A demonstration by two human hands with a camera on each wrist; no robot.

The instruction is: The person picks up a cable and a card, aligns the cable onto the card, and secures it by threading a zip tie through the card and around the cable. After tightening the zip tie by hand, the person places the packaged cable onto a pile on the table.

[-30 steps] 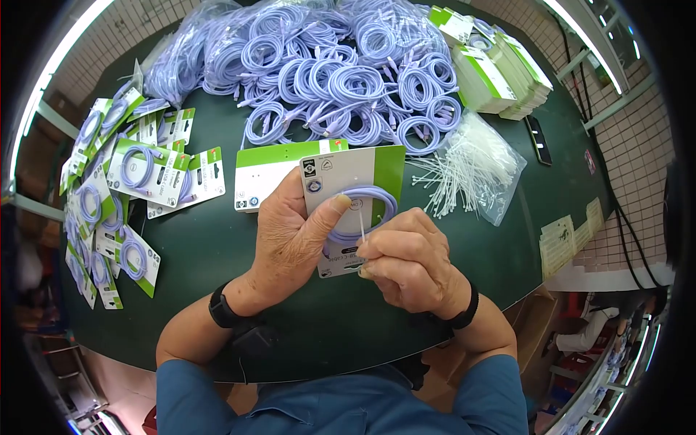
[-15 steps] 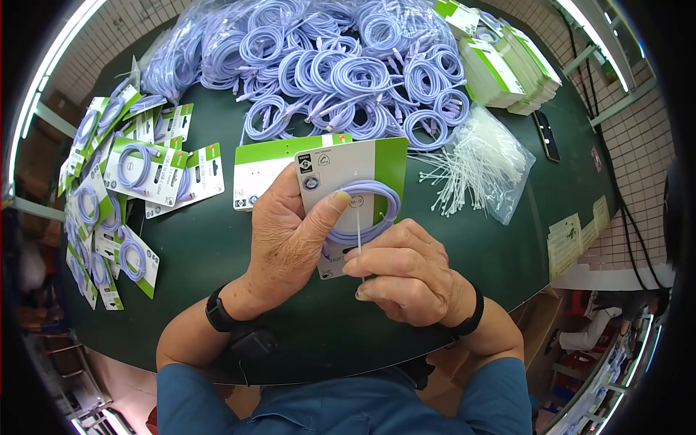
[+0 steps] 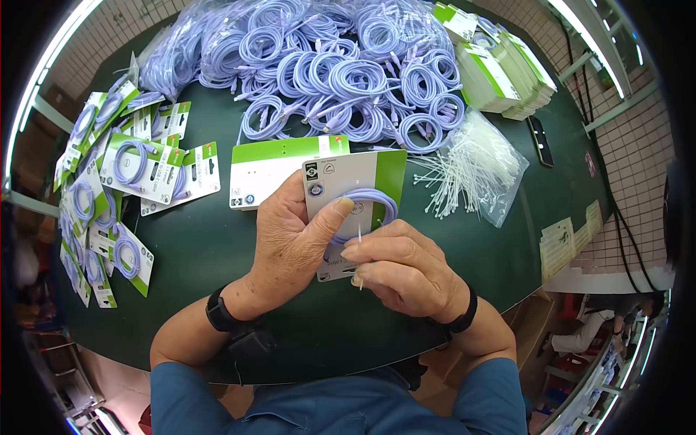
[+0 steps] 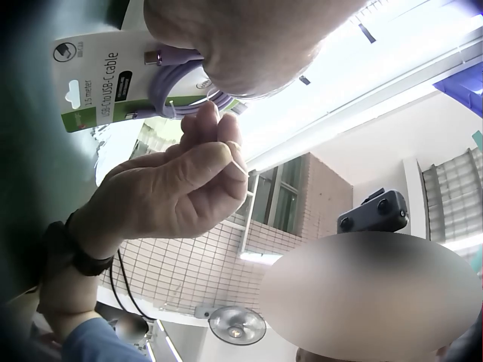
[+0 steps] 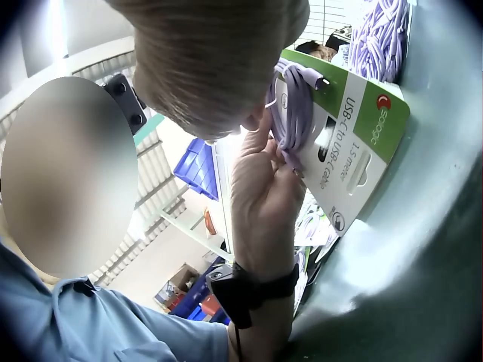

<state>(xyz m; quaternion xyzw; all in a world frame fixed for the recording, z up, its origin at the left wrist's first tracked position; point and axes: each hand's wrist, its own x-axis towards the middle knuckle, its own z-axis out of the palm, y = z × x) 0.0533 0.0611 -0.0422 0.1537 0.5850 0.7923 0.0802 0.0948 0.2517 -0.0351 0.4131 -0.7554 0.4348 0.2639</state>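
In the head view my left hand (image 3: pixel 286 243) grips a white and green printed card (image 3: pixel 341 172), its thumb lying across the front. A lilac USB-C cable (image 3: pixel 389 208), wound into a coil, lies against that card. My right hand (image 3: pixel 406 268) pinches a thin white cable tie (image 3: pixel 360 232) at the lower part of the coil, and a short tail pokes out below the fingers. The right wrist view shows the card's other face (image 5: pixel 355 124), with the coil (image 5: pixel 296 113) and connector ends on it. Fingers of my left hand (image 5: pixel 260 188) hide part of the coil there.
Many coiled lilac cables (image 3: pixel 355 80) are heaped at the back. Carded cables (image 3: pixel 130 167) pile up on the left. Blank cards (image 3: pixel 250 170) lie behind my left hand, with more card stacks (image 3: pixel 489 72) at back right. A bag of cable ties (image 3: pixel 493 163) and a phone (image 3: pixel 540 141) lie right.
My right fingers drew down along the cable tie, then came up slightly closer to the coil, so less of the tie shows above them now. The left hand keeps its hold on the card.
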